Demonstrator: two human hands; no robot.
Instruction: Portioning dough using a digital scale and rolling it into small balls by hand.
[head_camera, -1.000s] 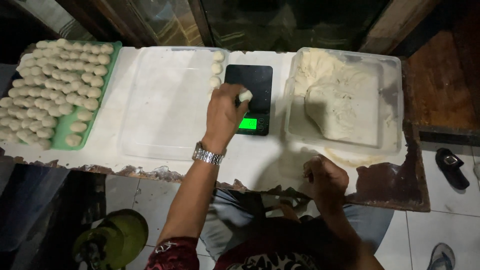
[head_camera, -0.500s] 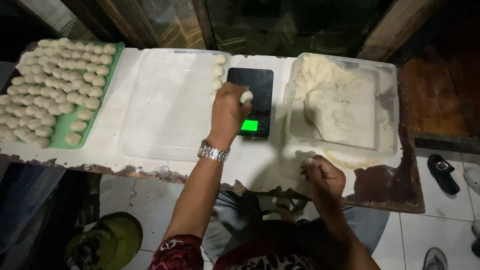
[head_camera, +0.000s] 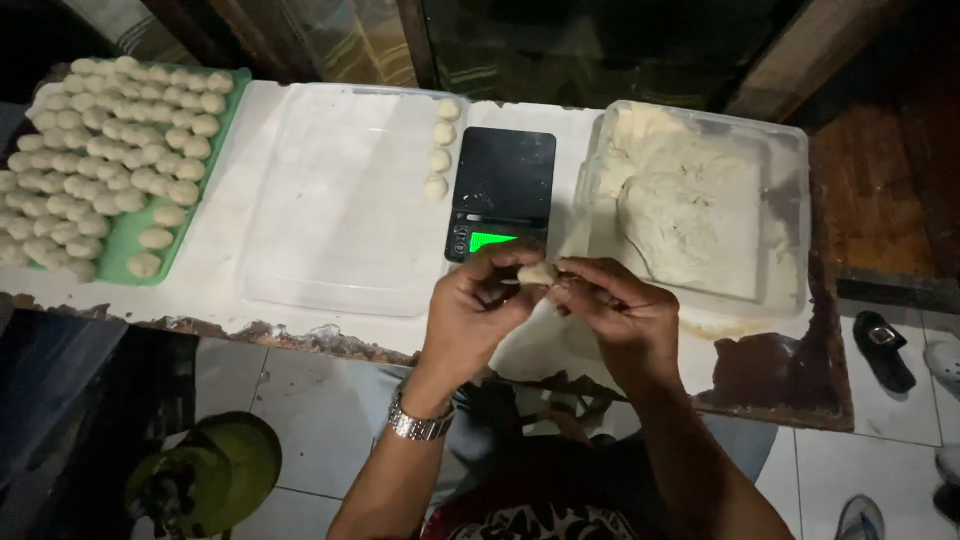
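My left hand (head_camera: 478, 318) and my right hand (head_camera: 612, 312) meet in front of the black digital scale (head_camera: 502, 188), both pinching one small piece of pale dough (head_camera: 537, 273) between their fingertips. A metal watch sits on my left wrist. The scale's platform is bare and its green display glows. To the right stands a clear plastic tub (head_camera: 792, 160) holding a large mass of dough (head_camera: 690, 205).
A clear flat tray (head_camera: 335, 205) left of the scale holds several dough balls (head_camera: 440, 147) along its right edge. A green tray (head_camera: 128, 245) at far left is packed with several dough balls. The counter's front edge is chipped. Below are tiled floor, a green object and sandals.
My left hand has pulled back from the scale with the dough piece. My right hand has risen from the counter's edge to join it, and both now hold the piece.
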